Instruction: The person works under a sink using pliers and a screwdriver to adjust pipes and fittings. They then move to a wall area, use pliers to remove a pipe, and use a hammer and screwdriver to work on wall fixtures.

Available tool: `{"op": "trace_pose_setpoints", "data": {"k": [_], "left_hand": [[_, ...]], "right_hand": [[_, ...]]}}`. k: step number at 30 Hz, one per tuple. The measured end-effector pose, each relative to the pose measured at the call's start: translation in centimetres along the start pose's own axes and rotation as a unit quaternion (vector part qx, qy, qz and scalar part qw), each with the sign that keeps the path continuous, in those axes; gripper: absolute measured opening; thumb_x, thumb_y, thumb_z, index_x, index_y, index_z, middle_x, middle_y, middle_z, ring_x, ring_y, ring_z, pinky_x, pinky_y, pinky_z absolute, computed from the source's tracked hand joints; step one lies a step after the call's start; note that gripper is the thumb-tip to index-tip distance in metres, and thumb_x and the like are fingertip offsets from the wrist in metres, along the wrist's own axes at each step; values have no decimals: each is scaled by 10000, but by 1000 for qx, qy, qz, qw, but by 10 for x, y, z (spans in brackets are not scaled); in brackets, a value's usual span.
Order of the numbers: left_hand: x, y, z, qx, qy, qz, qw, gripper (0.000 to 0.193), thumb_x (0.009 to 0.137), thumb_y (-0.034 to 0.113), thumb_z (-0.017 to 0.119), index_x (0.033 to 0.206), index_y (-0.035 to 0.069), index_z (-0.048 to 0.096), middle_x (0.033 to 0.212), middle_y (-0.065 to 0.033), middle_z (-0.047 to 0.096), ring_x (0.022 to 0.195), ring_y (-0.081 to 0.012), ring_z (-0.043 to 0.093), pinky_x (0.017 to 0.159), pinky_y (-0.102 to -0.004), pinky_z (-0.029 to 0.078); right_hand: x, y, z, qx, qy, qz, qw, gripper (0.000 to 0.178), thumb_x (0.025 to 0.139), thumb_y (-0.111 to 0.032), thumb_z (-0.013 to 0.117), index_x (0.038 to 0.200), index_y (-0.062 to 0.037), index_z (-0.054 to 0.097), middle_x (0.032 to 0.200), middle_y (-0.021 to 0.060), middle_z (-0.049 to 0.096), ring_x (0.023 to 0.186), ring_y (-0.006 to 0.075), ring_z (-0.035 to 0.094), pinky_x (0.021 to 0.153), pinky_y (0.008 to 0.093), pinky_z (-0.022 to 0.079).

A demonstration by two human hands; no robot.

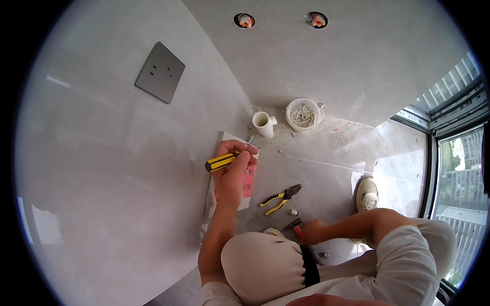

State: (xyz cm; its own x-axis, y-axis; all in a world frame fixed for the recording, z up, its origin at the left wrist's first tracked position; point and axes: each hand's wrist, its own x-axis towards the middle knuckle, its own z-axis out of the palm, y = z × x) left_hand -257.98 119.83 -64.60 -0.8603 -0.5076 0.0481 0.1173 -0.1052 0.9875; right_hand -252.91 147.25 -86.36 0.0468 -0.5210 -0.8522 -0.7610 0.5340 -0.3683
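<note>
My left hand (230, 171) is closed round a yellow-and-black screwdriver (220, 162); its handle sticks out to the left, and its tip is hidden by the fingers. Below that hand, against the left wall, is a pale flat box or board with a pinkish-red face (248, 179). My right hand (312, 232) is low near the floor, by my bent knee, gripping a tool with a red handle and dark head (293, 224); its exact kind is unclear. Between the hands, yellow-and-black pliers (281, 199) lie on the floor beside a small whitish fitting (293, 212).
A white bucket (303, 128) of small pale pieces and a white pipe fitting (264, 125) stand near the corner. A grey socket plate (160, 72) is on the left wall. Two round holes (245, 21) with orange ends show in the far wall. A window (462, 178) is at right.
</note>
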Motion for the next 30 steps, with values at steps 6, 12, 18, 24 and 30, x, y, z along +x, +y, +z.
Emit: {"op": "trace_pose_setpoints", "data": {"k": [6, 12, 18, 24, 30], "left_hand": [[90, 83, 86, -60, 1, 227, 972, 137, 963, 120, 615, 1041, 31, 547, 960, -143, 694, 700, -190, 647, 752, -334, 521], [183, 150, 153, -92, 26, 248, 964, 75, 861, 48, 618, 882, 15, 554, 768, -107, 644, 597, -247, 661, 542, -327, 476], [180, 111, 142, -46, -64, 390, 918, 82, 882, 27, 689, 925, -13, 631, 791, -108, 673, 635, -194, 686, 506, -266, 463], [173, 47, 137, 98, -43, 594, 797, 262, 833, -4, 821, 1034, 24, 655, 1026, -100, 683, 697, -140, 642, 574, -267, 534], [171, 19, 149, 97, -65, 625, 772, 326, 822, 5, 841, 1073, 20, 633, 1096, -132, 668, 734, -184, 677, 610, -286, 569]], "right_hand": [[5, 4, 28, 114, 42, 22, 992, 400, 897, -433, 633, 1058, -93, 770, 1046, 145, 759, 998, 330, 738, 825, 485, 579], [-31, 15, 5, 232, 115, -27, 965, 359, 942, -345, 564, 1114, -46, 665, 958, 179, 730, 925, 383, 711, 798, 508, 544], [-113, 62, -119, 313, 233, -127, 912, 233, 946, -185, 536, 1105, -24, 594, 929, 228, 678, 918, 417, 668, 804, 523, 512], [-270, 89, -227, 123, 494, -159, 846, 369, 986, -109, 565, 1338, -6, 522, 887, 203, 663, 826, 409, 663, 753, 485, 517], [-336, 83, -237, 71, 555, 80, 825, 327, 949, -134, 698, 1230, -8, 589, 835, 171, 667, 675, 341, 653, 615, 433, 494]]}}
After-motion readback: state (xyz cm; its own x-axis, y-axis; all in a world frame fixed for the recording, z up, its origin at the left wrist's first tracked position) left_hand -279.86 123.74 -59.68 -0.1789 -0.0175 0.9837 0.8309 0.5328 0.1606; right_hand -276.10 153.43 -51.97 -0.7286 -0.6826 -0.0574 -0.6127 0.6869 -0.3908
